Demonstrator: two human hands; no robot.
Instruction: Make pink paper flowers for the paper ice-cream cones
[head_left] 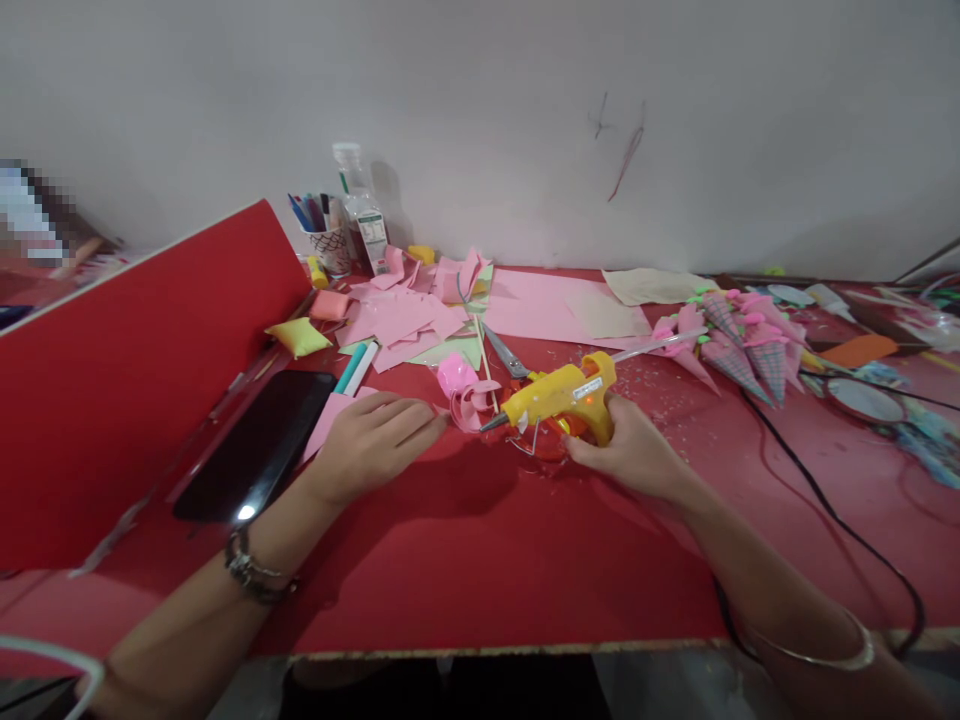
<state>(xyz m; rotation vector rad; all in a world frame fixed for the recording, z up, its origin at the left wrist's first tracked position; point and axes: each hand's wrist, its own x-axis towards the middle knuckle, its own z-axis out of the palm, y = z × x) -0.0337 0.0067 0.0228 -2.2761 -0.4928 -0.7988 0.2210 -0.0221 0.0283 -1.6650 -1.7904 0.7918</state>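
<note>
Yellow plastic glue gun (561,395) at frame centre, clamped in right hand (628,448) — nozzle aimed left at curled pink paper flower (466,395). Left hand (373,440) flat on red table (480,560), fingers loosely together, holding nothing.

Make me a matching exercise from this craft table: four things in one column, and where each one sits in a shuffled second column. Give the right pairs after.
Things
1. yellow glue gun
2. black phone
3. cup of pens
4. paper cones

Places
A. at the back by the wall, beside a plastic bottle
B. far right of the red table, in a cluster
C. gripped in the right hand
D. lying flat, just left of the left hand

Pairs: 1-C, 2-D, 3-A, 4-B
</note>
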